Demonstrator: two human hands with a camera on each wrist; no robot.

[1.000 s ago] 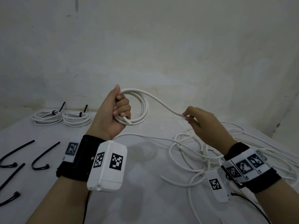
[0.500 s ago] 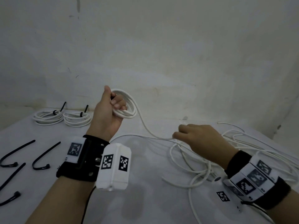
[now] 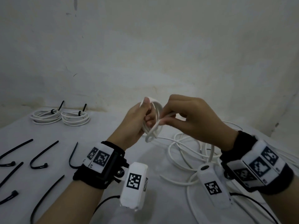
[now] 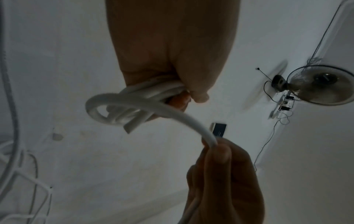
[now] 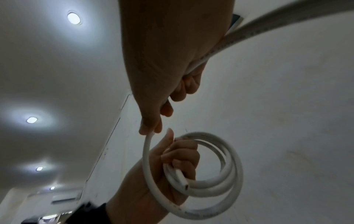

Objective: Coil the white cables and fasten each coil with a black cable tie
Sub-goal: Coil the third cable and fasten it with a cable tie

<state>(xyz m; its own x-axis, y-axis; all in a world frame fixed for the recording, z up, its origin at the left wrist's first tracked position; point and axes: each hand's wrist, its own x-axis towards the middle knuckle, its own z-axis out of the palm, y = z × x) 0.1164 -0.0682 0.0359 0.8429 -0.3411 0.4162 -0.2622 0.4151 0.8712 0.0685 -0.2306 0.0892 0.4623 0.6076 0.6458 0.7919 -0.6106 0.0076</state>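
Observation:
Above the table my left hand [image 3: 147, 118] grips a small coil of white cable [image 3: 157, 110], its fingers curled round the loops. The cable's cut end [image 5: 184, 184] sticks out below those fingers. My right hand [image 3: 163, 121] pinches the running cable between thumb and fingertips, right against the coil. In the left wrist view the coil [image 4: 132, 104] bunches under my left fingers, and the right fingertips [image 4: 220, 153] hold the strand leading off it. The remaining loose cable [image 3: 182, 152] trails down onto the table beneath my right wrist.
Two tied coils [image 3: 47, 116] [image 3: 76, 119] lie at the table's back left, each with a black tie. Several loose black cable ties [image 3: 42, 155] lie along the left side. A tangle of white cable [image 3: 202, 180] covers the right of the table [image 3: 103, 131]. The wall stands close behind.
My right hand has risen from the table with the cable and closed in on the left hand, laying another turn onto the coil. The left hand has shifted a little right and lower.

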